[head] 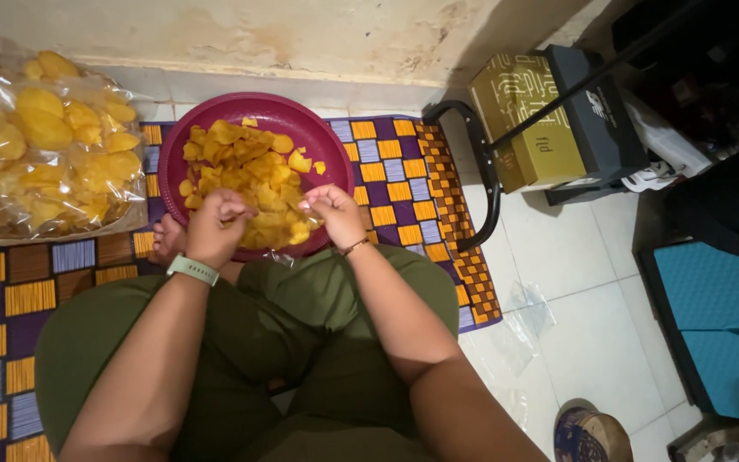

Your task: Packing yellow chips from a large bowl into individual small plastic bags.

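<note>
A: Head view: what do the hands hold?
B: I see my left hand [215,224] and right hand [333,208] both pinched on a thin clear bag [277,254], just above the chips [245,175] in the bowl [301,120].

A gold rectangular cardboard box [526,120] sits on the white tiled floor [575,282], near a teal textured cushion [720,321] and a patterned woven mat [404,180].

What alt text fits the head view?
Seen from above, a seated person's left hand and right hand pinch yellow chips over a maroon bowl on a patterned mat. A clear bag of chips sits to the left.
</note>
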